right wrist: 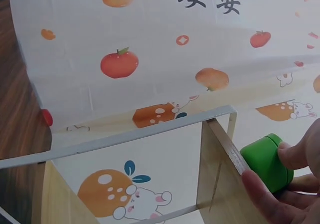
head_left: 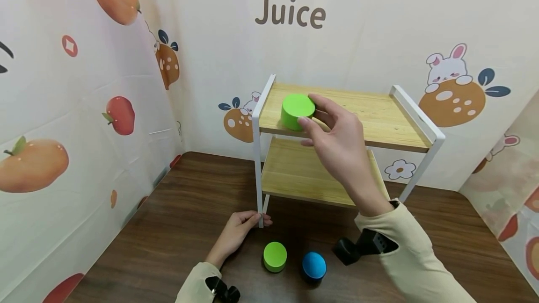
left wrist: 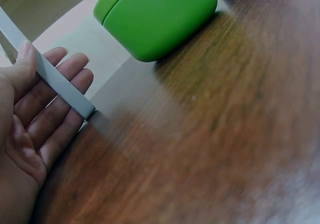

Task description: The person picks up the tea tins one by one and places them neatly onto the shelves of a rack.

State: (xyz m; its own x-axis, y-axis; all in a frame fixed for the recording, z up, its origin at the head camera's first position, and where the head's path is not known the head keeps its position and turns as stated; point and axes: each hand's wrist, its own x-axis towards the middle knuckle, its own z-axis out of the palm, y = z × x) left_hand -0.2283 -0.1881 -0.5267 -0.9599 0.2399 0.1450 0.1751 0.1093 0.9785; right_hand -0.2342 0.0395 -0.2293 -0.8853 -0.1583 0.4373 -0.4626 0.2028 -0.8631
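Note:
A two-tier rack (head_left: 370,118) with pale wooden boards and white metal side frames stands on the table. My right hand (head_left: 343,141) holds a round green container (head_left: 296,111) between thumb and fingers at the left part of the top board. In the right wrist view, this green container (right wrist: 267,161) is close to the board's front edge; whether it rests on the board I cannot tell. Low on the front left, my left hand (head_left: 236,234) holds the rack's white leg (left wrist: 62,86), thumb in front and fingers behind. A second green container (head_left: 275,257) with a lid seam lies nearby.
A blue round container (head_left: 314,266) stands on the dark wooden table (head_left: 168,247), right of the second green one. Behind the rack hangs a white printed cloth (head_left: 210,50) with fruit and rabbits, and another printed cloth (head_left: 84,144) closes the left side.

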